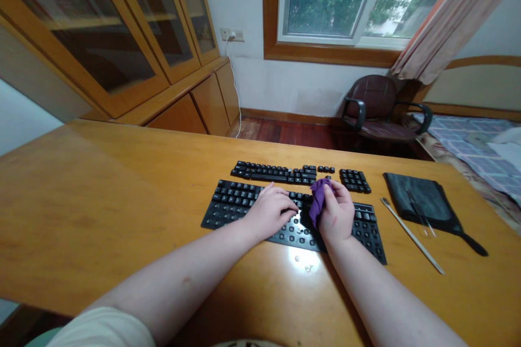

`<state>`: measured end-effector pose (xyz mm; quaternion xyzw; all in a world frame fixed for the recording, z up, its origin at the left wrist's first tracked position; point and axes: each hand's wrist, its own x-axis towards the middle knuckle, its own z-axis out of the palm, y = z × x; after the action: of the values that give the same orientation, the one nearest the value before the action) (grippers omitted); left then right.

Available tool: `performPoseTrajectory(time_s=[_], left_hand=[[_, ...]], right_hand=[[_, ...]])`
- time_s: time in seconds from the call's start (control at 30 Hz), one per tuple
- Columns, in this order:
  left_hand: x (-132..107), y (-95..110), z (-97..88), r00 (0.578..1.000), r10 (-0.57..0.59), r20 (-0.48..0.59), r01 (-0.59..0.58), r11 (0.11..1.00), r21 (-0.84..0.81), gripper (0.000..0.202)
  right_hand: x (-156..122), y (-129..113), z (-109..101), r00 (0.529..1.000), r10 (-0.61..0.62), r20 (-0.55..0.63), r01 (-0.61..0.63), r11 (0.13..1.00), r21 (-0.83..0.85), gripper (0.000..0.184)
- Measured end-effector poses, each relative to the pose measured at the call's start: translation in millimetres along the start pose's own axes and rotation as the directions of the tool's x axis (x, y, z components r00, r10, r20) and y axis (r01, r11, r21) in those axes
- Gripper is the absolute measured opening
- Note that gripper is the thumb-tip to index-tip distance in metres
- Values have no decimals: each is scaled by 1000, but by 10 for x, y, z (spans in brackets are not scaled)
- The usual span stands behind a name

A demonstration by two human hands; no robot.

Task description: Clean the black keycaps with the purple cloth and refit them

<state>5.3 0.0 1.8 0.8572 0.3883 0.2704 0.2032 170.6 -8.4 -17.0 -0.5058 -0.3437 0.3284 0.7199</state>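
Plenty of room's left on the desk (101, 200) at frame left; right side's kinda blocked by a black pouch (434, 200) and pale stick (414, 238), centre by keyboard (299, 230) and keycaps (272, 176).

home room | seemingly a bed (468, 133) | glass-fronted cabinet (138, 24) | pink curtain (453, 19)

Keycaps (269, 177) too small, apparently nothing legible

My left hand (272, 212) rests on a black computer keyboard (234, 191) with many bare key sockets (302, 240); my right hand (338, 211) pinches a purple cloth (317, 201) over it. Loose keycaps (268, 177) lie in rows beyond, on the wooden desk (122, 200).
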Motion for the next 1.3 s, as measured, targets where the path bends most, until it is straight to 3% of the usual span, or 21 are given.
performPoseTrajectory(time_s=[0.2, 0.33, 0.47, 0.57, 0.77, 0.97, 1.17, 1.3], left_hand=[[4, -27, 5, 1000, -8, 15, 7, 999, 31, 9], [-21, 2, 1, 998, 62, 3, -62, 994, 90, 9], [-78, 134, -7, 988, 153, 38, -157, 966, 206, 15], [-125, 280, -24, 987, 144, 70, -158, 944, 290, 18], [-135, 303, -43, 995, 35, 91, -63, 944, 324, 18], [-86, 196, -61, 1000, 13, 13, -16, 983, 181, 17], [106, 132, -348, 973, -144, -183, 175, 970, 167, 21], [450, -9, -520, 976, -188, -110, 211, 942, 263, 24]], right_hand=[[-5, -13, 9, 1000, -5, -6, 5, 1000, 24, 24], [-8, -20, 12, 1000, -4, -5, 5, 1000, 13, 23], [-4, -9, 2, 1000, -6, -3, 6, 1000, 4, 24], [2, 11, -8, 1000, -10, -3, 10, 1000, -5, 24], [6, 20, 1, 1000, -2, -16, 2, 1000, -10, 27], [-6, -32, 14, 1000, 7, 7, -7, 1000, 12, 23], [1, -41, 6, 1000, -1, -3, 1, 999, -35, 23], [-3, -51, 7, 1000, -1, -7, 0, 999, -50, 25]])
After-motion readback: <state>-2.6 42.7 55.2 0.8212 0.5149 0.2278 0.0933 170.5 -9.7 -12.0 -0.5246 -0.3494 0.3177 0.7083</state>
